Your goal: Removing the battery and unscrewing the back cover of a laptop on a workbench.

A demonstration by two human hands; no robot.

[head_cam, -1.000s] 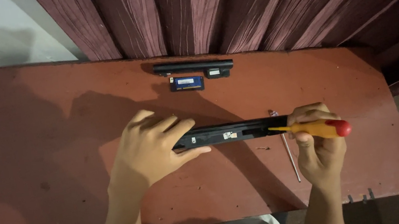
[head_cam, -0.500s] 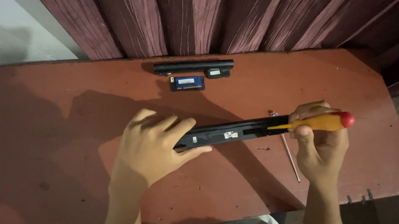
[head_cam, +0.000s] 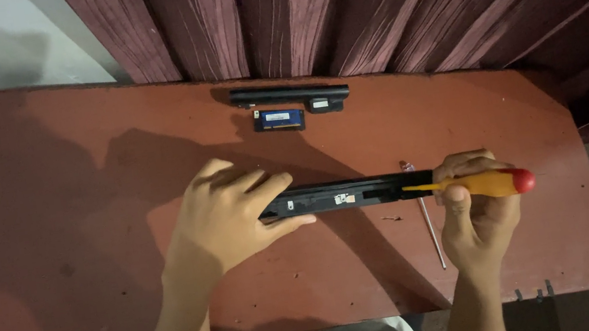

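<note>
Dark red curtains (head_cam: 333, 10) back a reddish, perhaps wooden table (head_cam: 60, 226).

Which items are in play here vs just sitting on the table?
In hand:
- left hand steadying long black part
- right hand holding yellow screwdriver against it

Lying about:
- black bar
- small blue-labelled module
- thin metal rod

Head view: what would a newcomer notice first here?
The yellow screwdriver with a red cap in the right hand, lying against the long black part that the left hand steadies mid-table. Behind lie a black bar and a small blue module.
</note>
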